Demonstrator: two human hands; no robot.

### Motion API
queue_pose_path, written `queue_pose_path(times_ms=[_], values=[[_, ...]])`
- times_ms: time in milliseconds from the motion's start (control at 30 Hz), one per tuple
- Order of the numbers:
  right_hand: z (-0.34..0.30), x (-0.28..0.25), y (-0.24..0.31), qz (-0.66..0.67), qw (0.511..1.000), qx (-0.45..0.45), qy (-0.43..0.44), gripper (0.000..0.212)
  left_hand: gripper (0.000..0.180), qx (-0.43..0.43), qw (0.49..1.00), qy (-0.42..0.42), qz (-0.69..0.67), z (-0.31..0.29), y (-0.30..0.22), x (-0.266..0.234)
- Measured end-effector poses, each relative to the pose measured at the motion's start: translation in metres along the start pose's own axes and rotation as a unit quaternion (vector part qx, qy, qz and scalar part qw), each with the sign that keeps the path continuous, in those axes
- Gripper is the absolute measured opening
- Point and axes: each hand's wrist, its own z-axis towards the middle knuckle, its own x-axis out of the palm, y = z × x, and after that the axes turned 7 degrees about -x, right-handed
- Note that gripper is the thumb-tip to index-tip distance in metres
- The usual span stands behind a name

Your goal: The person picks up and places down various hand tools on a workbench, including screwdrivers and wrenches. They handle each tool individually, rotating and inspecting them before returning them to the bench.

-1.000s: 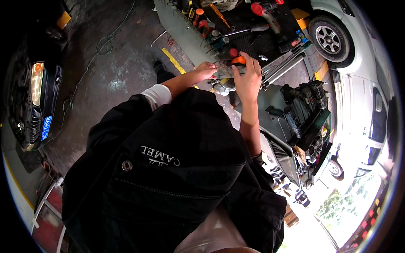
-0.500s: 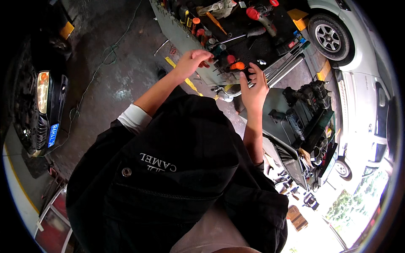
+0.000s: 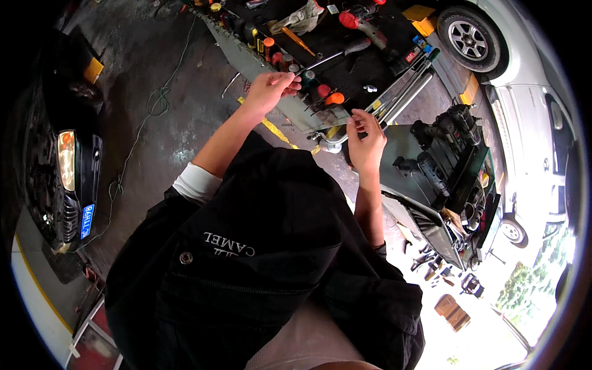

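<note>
My left hand is raised over the near edge of the tool cart, its fingers bent together in a pinch. Whatever they hold, if anything, is too small to make out. Near its fingertips lies the shaft of a long screwdriver with a dark handle. To the right, my right hand is up with bent fingers and a gap between thumb and forefinger; nothing shows in it. Between the hands, an orange-handled tool and a red-handled tool stand at the cart's edge.
A red and black power drill, an orange-handled tool and a cloth lie on the cart. Metal rails run along its right side. A second cart holds power tools. Cars stand left and right; a green cable crosses the floor.
The view has shifted, so the cart and its tools sit further left and lower left. My left hand has moved slightly left and down, its fingers drawn closer together. The right hand has lowered a little.
</note>
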Motion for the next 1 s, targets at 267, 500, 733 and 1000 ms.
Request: queue_pose_path(times_ms=[267,500,733,1000], values=[[-0.001,-0.004,0.004,0.069,0.995,0.071,0.016,0.021,0.029,0.080,0.997,-0.003,0.005,-0.001,-0.017,0.012],[0.014,-0.003,-0.003,0.363,0.912,0.183,0.044,0.027,0.029,0.099,0.995,-0.001,-0.023,-0.017,-0.023,0.021],[0.084,-0.014,-0.017,0.455,0.845,0.278,0.032,0.036,0.027,0.093,0.996,-0.012,-0.002,-0.040,-0.032,0.014],[0.132,0.014,-0.046,0.513,0.779,0.357,0.049,0.063,0.025,0.098,0.995,-0.005,0.017,-0.056,-0.034,0.000]])
